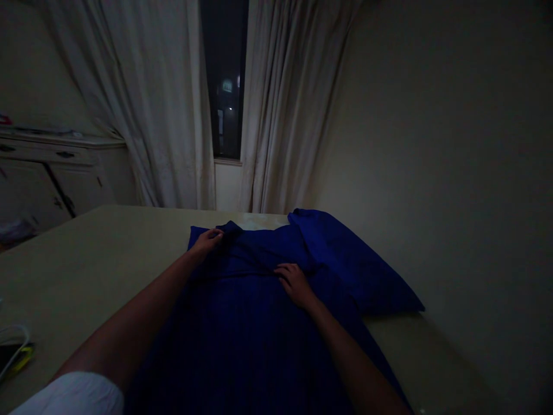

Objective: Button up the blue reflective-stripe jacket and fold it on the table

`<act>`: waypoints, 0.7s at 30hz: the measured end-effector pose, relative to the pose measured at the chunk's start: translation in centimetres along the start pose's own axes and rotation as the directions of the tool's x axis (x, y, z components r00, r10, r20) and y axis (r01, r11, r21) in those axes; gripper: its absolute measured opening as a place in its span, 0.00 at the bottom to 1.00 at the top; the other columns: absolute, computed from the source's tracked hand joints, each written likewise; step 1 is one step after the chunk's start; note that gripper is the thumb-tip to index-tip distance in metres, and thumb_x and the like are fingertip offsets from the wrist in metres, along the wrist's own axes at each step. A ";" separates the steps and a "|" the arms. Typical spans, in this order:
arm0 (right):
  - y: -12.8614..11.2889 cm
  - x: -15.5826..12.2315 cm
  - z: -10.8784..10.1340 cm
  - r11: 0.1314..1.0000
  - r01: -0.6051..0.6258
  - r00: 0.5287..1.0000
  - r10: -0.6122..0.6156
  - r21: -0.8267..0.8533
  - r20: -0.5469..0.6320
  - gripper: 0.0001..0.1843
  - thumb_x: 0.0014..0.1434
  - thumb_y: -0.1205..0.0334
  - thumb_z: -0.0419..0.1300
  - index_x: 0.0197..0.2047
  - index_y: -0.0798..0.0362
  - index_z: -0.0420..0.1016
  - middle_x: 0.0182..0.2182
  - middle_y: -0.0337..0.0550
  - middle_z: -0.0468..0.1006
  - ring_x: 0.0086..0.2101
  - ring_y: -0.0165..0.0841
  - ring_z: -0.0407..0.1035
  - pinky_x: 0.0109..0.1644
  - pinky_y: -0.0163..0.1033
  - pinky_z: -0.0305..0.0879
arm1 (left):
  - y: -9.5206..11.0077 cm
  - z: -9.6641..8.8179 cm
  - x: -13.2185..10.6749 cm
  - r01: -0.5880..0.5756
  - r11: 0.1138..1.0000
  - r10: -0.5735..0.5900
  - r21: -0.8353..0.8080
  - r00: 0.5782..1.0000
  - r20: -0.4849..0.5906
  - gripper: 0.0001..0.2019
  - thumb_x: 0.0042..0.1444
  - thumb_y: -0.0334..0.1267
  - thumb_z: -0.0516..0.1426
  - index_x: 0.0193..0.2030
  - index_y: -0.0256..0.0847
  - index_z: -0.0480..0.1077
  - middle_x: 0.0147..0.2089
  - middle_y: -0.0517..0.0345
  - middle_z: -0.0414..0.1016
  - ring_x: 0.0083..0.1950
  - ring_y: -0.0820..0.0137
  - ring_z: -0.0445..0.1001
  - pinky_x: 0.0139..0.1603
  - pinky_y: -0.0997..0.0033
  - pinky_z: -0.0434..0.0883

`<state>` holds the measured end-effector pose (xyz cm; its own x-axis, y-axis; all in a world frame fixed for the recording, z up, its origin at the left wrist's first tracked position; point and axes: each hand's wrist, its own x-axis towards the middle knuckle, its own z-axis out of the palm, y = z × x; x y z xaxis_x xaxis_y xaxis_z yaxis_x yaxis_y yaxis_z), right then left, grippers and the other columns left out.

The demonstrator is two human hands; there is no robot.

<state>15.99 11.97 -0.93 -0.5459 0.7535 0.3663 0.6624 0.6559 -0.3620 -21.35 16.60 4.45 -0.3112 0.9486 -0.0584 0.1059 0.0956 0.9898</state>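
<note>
A large dark blue cloth (254,334), which looks like a garment, lies spread in front of me. Creases run across its far part. At its far left, my left hand (210,239) pinches a raised bit of the fabric between thumb and fingers. My right hand (296,283) rests on the cloth right of the middle, fingers apart and touching a crease. To the right, a wide flap of the same blue fabric (358,259), perhaps a sleeve, sticks out with its tip toward the wall. The cloth's near end runs out of view.
The cloth lies on a pale table (108,253). A white cable (21,329) and a dark and yellow item (19,360) lie at its left edge. Beyond are curtains (164,104) around a dark window (224,75), a cabinet (86,167), and a wall (453,144) on the right.
</note>
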 end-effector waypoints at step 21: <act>-0.5 -0.6 -0.4 0.987 0.134 0.983 -0.144 0.094 0.114 0.34 0.63 0.79 0.52 0.68 0.46 0.72 0.62 0.44 0.78 0.59 0.38 0.70 0.67 0.48 0.63 | 2.0 7.9 -4.8 -0.576 0.102 0.245 0.811 0.805 0.541 0.31 0.73 0.54 0.43 0.40 0.38 0.83 0.48 0.36 0.84 0.60 0.46 0.74 0.66 0.40 0.61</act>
<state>16.17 11.17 -0.57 -0.6907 0.6512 0.3145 0.5324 0.7522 -0.3883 -12.19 14.63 5.66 0.2864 0.9500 0.1248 0.9560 -0.2920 0.0288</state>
